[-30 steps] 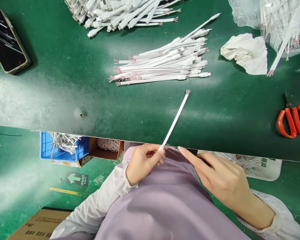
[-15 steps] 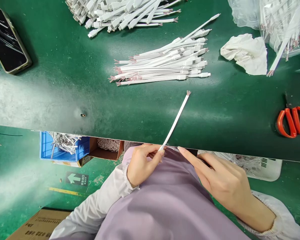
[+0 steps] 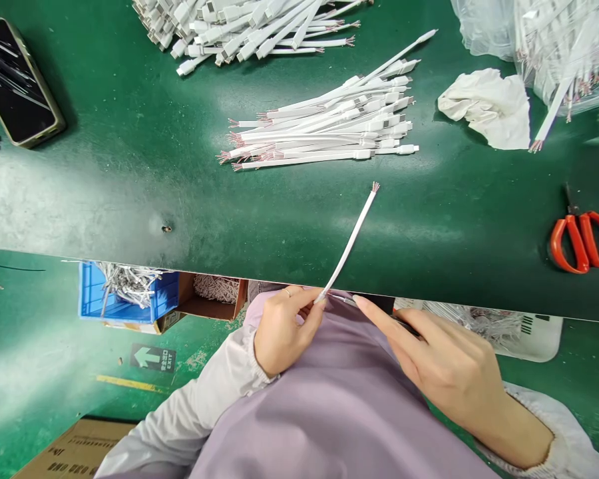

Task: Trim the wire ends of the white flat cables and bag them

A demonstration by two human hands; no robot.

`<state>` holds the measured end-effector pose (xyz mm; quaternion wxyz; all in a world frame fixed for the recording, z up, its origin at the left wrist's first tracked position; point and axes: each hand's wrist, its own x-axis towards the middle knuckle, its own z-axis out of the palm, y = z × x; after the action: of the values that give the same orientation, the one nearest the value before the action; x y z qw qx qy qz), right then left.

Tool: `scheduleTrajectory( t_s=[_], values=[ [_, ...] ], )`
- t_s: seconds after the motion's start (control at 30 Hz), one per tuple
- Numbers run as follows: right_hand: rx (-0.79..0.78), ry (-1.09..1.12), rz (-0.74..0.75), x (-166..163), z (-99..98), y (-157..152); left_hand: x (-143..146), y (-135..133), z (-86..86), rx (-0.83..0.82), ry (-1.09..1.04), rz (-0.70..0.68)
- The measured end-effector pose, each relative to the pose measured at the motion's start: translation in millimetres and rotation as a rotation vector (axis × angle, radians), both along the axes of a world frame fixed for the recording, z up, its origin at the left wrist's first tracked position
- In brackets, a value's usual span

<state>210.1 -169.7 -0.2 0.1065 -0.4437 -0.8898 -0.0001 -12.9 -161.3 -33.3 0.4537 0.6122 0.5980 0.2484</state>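
My left hand pinches the near end of a white flat cable at the front edge of the green table. The cable rises slanting over the table and ends in frayed reddish wires. My right hand lies beside it with the index finger stretched toward the cable's end. A thin metal tip pokes out past that fingertip and meets the cable end; what the fingers hold is mostly hidden. A neat bundle of the same cables lies farther back.
A large heap of cables sits at the back, a phone at the far left, a crumpled white cloth, a plastic bag of cables and red scissors at the right. Below the table stand a blue crate and a cardboard box.
My left fingers have shifted slightly on the cable end, and the cable now bows a little. My right hand has barely moved.
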Motion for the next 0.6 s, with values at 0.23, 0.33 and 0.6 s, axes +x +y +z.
scheduleTrajectory(
  t_s=[0.23, 0.33, 0.6],
  values=[
    [0.058, 0.039, -0.259, 23.6, 2.7, 26.8, -7.3, 9.4, 8.3, -0.467, -0.495, 0.011],
    [0.027, 0.021, -0.496, 50.5, 5.6, 49.4, -14.8, 17.3, 18.2, -0.365, -0.504, 0.008],
    [0.122, 0.217, -0.325, 26.8, 38.6, 69.8, -24.4, 58.6, 22.4, 0.111, -0.181, 0.046]
  ],
)
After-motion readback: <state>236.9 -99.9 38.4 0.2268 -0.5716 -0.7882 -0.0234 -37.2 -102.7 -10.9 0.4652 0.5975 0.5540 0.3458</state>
